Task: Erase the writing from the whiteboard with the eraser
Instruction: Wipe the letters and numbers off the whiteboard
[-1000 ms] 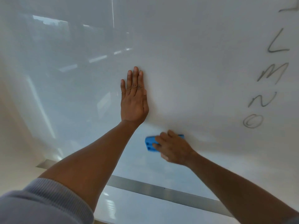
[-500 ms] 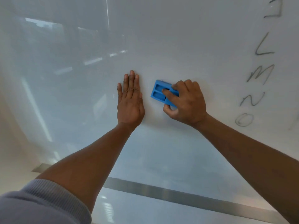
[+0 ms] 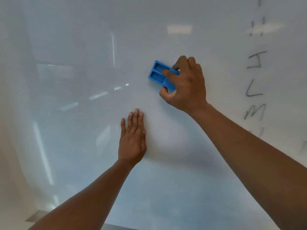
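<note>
The right hand (image 3: 186,87) grips the blue eraser (image 3: 160,75) against the whiteboard (image 3: 83,113); the left hand (image 3: 132,140) lies flat at six o'clock. Writing (image 3: 255,90) at three o'clock is blurred, partly cut off.

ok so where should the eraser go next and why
Probably slide it rightward toward the letters. The right hand grips the blue eraser on a bare stretch of whiteboard, while the writing sits off to its right, unerased. The left hand rests flat below.

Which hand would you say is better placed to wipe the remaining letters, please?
Right hand: it grips the blue eraser, nearer the letters at the right edge. The left hand lies flat on the whiteboard.
</note>
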The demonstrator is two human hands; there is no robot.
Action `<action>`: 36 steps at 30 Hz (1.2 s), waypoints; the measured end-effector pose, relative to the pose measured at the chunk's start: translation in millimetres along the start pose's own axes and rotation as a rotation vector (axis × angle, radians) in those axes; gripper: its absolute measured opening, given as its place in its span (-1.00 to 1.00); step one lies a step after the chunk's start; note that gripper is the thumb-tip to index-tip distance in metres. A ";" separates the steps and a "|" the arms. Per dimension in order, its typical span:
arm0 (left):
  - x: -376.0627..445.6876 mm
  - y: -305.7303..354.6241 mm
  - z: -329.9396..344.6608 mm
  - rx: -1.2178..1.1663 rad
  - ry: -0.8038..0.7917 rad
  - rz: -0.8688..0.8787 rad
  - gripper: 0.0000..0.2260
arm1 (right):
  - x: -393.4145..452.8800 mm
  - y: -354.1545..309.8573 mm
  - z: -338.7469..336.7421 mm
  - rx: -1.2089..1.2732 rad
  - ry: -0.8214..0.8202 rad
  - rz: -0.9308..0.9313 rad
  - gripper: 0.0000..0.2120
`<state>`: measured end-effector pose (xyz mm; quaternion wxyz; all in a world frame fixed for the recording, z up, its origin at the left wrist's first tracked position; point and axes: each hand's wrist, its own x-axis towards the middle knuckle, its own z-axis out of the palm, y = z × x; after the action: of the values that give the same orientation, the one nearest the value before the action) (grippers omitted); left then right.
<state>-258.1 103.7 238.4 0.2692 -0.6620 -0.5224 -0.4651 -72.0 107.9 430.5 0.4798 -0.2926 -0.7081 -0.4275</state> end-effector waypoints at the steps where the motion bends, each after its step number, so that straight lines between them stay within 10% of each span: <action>1: 5.7 -1.1 -2.2 -0.007 0.003 0.000 -0.50 | -0.1 -3.0 0.8 0.025 0.010 0.022 -0.65; 10: 77.9 -3.6 -30.6 -0.063 0.099 0.020 -0.50 | -26.0 -9.3 18.3 0.086 -0.120 -0.319 -0.60; 19: 84.0 1.3 -27.1 -0.030 0.139 -0.007 -0.51 | 102.6 3.6 0.8 -0.005 0.162 0.285 -0.60; 26: 92.7 8.0 -24.3 0.020 0.167 0.021 -0.50 | 79.5 -2.5 10.0 0.063 0.115 0.070 -0.60; 36: 167.2 87.2 -29.7 0.012 0.226 0.103 -0.50 | 117.5 92.8 -38.2 0.000 0.305 0.542 -0.57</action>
<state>-182.3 125.5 412.2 0.3539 -0.6298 -0.4566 -0.5193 -22.4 117.5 576.5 0.6771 -0.4030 -0.5243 -0.3230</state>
